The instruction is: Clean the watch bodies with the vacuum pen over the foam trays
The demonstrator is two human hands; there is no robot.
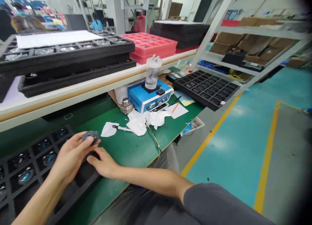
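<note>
Black foam tray (85,186) below, the left hand (71,153) pinches a dark round part (89,134); whether the right hand (104,164) grasps anything is unclear.

Teal floor (229,173), two yellow lines (268,153), grey strips (290,160) beside them; glare patches (220,143) on the teal. Green bench (117,153), pale shelf (73,96) running above it. White rack (263,29) at right, slanted in view. Behind: white pillar (113,10), pale wall (287,2), dark upright panel (204,10), probably a doorway, too blurry to be sure. More racking (133,7) back centre.
</note>
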